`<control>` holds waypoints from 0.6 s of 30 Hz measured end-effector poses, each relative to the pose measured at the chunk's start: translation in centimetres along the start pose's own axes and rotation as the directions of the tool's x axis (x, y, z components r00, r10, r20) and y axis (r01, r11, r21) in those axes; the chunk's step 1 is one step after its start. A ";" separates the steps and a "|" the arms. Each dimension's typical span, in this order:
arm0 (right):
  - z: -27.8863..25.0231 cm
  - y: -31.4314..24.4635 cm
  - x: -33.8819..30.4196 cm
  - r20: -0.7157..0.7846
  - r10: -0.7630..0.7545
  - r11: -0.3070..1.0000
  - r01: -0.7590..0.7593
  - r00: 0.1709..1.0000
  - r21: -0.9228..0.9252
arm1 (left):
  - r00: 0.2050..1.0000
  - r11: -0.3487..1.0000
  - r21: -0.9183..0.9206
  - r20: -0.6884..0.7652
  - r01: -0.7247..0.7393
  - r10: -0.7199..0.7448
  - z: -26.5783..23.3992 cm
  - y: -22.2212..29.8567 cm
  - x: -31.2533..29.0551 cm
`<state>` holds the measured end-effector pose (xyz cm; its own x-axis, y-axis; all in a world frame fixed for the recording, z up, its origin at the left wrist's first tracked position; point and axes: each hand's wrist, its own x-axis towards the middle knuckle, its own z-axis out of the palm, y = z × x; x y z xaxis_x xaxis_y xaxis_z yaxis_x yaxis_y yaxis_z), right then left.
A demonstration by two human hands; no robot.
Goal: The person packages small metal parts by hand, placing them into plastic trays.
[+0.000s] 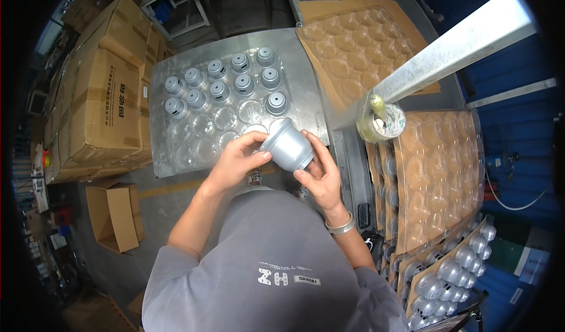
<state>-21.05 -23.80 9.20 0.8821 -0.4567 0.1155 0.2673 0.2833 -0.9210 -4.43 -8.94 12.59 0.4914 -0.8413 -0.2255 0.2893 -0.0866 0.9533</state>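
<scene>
Between my two hands is a grey cup-shaped housing (289, 147), tilted, its wider rim toward the upper left. My left hand (240, 155) grips it by the rim side, thumb and fingers on its wall. Around its narrower lower right end close the fingers of my right hand (321, 173). Just beyond, a clear plastic tray (206, 123) with round pockets lies on the metal table (306, 105). Several similar grey housings (219, 91) stand in its far rows; the near pockets hold none.
Stacked cardboard boxes (112, 97) rise at the left, with an open carton (115, 214) on the floor. A metal post (453, 44) slants in at the right, tape rolls (382, 123) hanging on it. Further right stand stacked trays (438, 173) with cardboard sheets; another tray (359, 44) lies at the back.
</scene>
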 end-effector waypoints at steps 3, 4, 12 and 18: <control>-0.4 0.4 -0.1 -0.005 0.045 0.990 -0.044 0.999 0.137 | 0.996 0.995 -0.086 0.076 -0.042 0.048 -0.6 -1.0 -0.1; -0.3 0.3 -0.2 -0.008 0.044 0.990 -0.042 0.999 0.136 | 0.992 0.994 -0.087 0.103 -0.058 0.067 -0.7 -1.1 -0.1; -0.4 0.3 -0.4 0.023 -0.014 0.999 0.015 1.000 -0.030 | 0.998 0.998 0.044 0.027 -0.055 0.054 -0.1 -0.3 0.1; -0.3 0.1 -0.4 0.021 -0.031 0.999 0.032 0.999 -0.042 | 0.999 0.999 0.049 0.030 -0.024 0.022 0.1 0.1 -0.2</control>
<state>-21.52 -23.85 8.96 0.8815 -0.4470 0.1520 0.2789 0.2332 -0.9316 -4.60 -8.89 12.78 0.4725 -0.8588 -0.1979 0.2373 -0.0923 0.9671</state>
